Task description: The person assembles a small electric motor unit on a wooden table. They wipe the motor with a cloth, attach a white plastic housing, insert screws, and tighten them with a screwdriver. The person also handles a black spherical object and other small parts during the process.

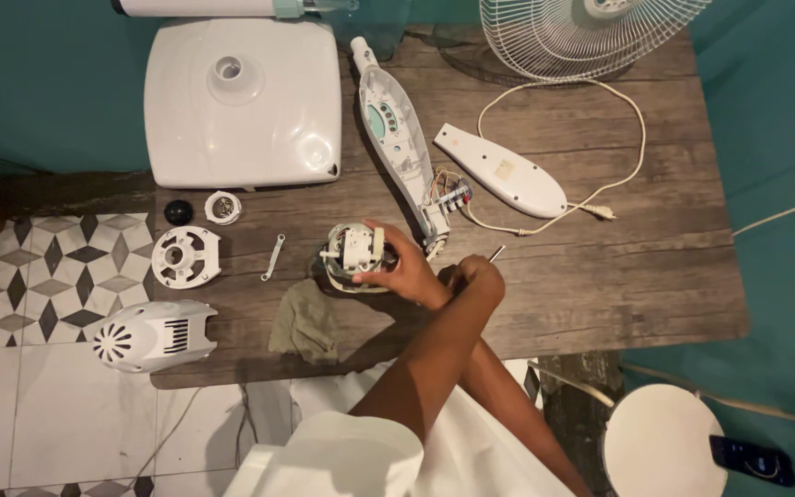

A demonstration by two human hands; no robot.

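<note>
My arms are crossed over the wooden table (600, 276). My right hand (407, 269) reaches to the left and grips a small white fan motor (353, 256) standing on the table near a grey-green cloth (305, 322). My left hand (478, 274) lies over the other arm, closed around a thin screwdriver whose metal tip (497, 251) sticks out toward the far right. Just beyond both hands lies an opened long white control housing (396, 138) with coloured wires at its near end.
A square white fan base (243, 101), a round white cover (186, 256), a vented white motor shell (149, 336), a small metal link (272, 256), a white housing lid (501, 171) with cord, and a wire fan grille (581, 32) surround the work spot. A white stool (660, 442) stands at the lower right.
</note>
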